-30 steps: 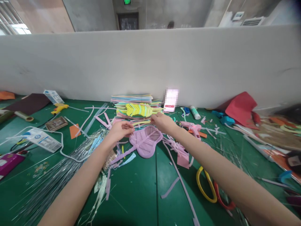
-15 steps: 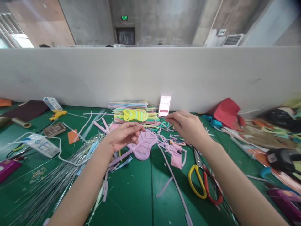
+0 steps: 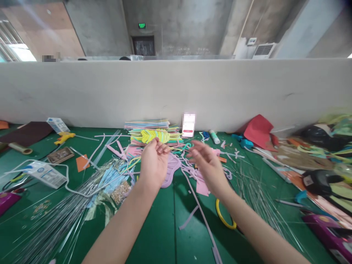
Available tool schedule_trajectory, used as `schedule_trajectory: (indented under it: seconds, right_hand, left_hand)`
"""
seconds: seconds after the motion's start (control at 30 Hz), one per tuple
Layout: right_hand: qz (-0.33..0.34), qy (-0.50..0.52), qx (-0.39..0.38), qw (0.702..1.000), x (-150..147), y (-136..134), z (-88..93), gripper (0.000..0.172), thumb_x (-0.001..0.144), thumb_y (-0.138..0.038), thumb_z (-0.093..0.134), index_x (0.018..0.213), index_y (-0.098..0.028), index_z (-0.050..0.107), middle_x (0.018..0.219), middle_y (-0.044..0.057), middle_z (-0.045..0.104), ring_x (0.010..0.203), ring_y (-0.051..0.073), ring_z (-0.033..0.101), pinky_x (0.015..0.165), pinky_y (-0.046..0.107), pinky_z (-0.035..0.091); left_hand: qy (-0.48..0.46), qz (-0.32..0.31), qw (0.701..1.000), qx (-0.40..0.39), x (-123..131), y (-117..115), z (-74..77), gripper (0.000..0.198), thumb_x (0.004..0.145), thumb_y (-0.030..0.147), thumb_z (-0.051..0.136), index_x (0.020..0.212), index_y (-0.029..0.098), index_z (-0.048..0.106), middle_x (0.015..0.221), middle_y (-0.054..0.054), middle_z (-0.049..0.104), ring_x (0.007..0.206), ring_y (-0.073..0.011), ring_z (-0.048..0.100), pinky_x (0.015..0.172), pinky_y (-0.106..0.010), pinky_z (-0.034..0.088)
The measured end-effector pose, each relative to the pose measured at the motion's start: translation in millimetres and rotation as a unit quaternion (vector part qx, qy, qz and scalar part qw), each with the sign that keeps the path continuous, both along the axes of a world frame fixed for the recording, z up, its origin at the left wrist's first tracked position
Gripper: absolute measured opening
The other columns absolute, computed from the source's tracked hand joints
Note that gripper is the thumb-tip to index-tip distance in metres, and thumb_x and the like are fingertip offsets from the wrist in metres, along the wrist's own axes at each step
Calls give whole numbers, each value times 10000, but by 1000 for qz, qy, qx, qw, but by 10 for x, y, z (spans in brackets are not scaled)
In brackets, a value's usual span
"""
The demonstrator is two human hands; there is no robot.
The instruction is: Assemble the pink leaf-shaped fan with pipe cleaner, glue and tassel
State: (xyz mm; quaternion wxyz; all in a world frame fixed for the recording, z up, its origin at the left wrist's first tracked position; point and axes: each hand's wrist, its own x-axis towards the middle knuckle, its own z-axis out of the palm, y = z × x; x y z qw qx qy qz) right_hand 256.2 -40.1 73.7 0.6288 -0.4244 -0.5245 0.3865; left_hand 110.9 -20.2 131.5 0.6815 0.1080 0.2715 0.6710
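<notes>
My left hand [image 3: 155,161] is turned palm up above the middle of the table, its fingers curled together; whatever they may hold is too small to make out. Behind it, partly covered, lies a lilac leaf-shaped piece [image 3: 173,170] with a ridged surface. To the right, my right hand [image 3: 206,161] hovers with its fingers apart and nothing visible in them. Beneath that hand are lilac fuzzy strips and a pink paper piece [image 3: 202,188]. Scissors lie under my right forearm, where only a yellow handle loop [image 3: 225,216] shows.
A yellow fuzzy leaf [image 3: 155,136] rests on bundled coloured strips at the back. Beside it a phone [image 3: 188,124] leans on the grey partition [image 3: 165,91]. Thin wires [image 3: 55,220] spread at left, near a yellow glue gun [image 3: 64,138]. Red material [image 3: 258,132] lies at right.
My left hand has turned palm up and moved right over the lilac leaf. My right hand's fingers have spread apart and moved lower. The view has shifted slightly.
</notes>
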Motion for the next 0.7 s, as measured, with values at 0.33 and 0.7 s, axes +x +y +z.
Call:
schedule_trajectory:
  seconds: [0.33,0.7]
  right_hand:
    - [106,184,-32,977,-215,-143,-56,186,750,-404,743,815,-233,714,689,-7,642,609,113,544,568,246,445]
    - [183,206,-86,957,2,-53,-84,228,707,-417,783,723,-202,706,670,7,657,625,119,591,624,261,488]
  left_hand:
    - [13,-67,998,-13,235,-183,-56,310,966,88,337,693,157,465,522,76,278,422,-48,311,444,-151,335]
    - [83,-141,984,66,168,-125,-76,269,916,83,430,681,116,556,499,69,325,432,-45,349,457,-154,381]
